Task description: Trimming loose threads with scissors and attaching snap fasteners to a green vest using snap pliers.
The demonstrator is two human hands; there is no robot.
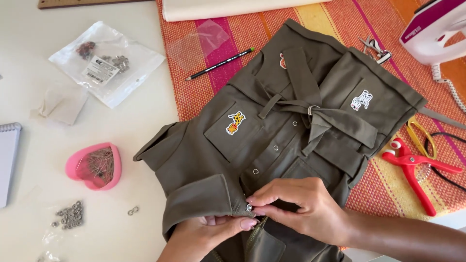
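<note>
An olive-green shirt-style garment [286, 126] lies spread over a striped orange and pink cloth [204, 82], with snap buttons down its front, a tied belt and small animal patches on two chest pockets. My left hand [208, 234] comes up from below and grips the front placket's edge, thumb beside a metal snap [249, 207]. My right hand [298, 206] pinches the same edge from the right, fingertips on that snap. The fabric under both hands is hidden.
Red snap pliers [412, 167] and yellow-handled scissors [421, 138] lie at the right, an iron [434, 29] at top right. A pencil [219, 64], a pink heart-shaped pin dish [93, 166], loose metal rings [70, 216], a plastic bag of parts [104, 63] and a notebook [7, 160] sit around.
</note>
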